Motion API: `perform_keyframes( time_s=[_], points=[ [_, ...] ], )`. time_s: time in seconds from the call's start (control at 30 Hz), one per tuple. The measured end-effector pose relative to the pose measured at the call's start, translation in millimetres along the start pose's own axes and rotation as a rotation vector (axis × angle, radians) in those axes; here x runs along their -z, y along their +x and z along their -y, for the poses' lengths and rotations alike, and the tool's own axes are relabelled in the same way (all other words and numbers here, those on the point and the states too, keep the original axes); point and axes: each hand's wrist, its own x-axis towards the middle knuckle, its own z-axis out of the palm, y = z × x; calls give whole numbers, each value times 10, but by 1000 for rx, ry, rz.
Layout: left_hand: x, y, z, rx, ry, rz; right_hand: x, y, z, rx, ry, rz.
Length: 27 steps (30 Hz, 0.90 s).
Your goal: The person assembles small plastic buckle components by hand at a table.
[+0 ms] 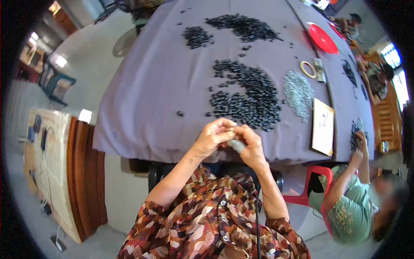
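Note:
My left hand (214,137) and my right hand (251,146) meet over the near edge of the cloth-covered table. In the right palm lies a clump of small silver-grey pieces (236,146), with the fingers curled round it. The left fingers pinch together against the right fingertips; whatever they hold is too small or hidden to name. Just beyond both hands spreads a heap of small black pieces (258,101). Right of that heap lies a pile of small silver-grey pieces (298,90).
More black pieces (243,28) lie farther back on the purple-grey cloth (151,86). To the right are a tape roll (308,69), a red basin (323,39) and a framed board (323,127). A co-worker in green (351,211) handles pieces at right; other people sit beyond.

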Motion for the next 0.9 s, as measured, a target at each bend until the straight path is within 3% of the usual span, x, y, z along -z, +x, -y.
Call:
perform_keyframes(
  time_s=[0.13,0.2,0.23,0.27,0.3,0.53,0.63,0.77,0.9],
  points=[
    [-13,-14,28,-9,-40,-81,349,19,131,-171,-22,54],
    [22,-82,-125,-11,88,-139,596,85,14,-69,-245,-139],
    [54,-122,-198,-10,155,-171,699,115,-111,-179,-200,-257],
    [127,-145,-226,-65,199,-217,841,164,-218,-125,-241,-311],
    [160,-189,-306,-99,284,-284,962,189,-321,-196,-259,-364],
    [647,-378,-574,-438,1054,-686,1338,430,-751,-133,-735,-408],
    [639,-361,-575,-443,1201,-670,1295,445,-766,-168,-850,-357],
    [560,-307,-491,-518,1418,-622,1350,311,-745,-102,-666,-375],
    [576,-271,-540,-554,1513,-613,1504,76,-724,-130,-706,-514]
  ],
)
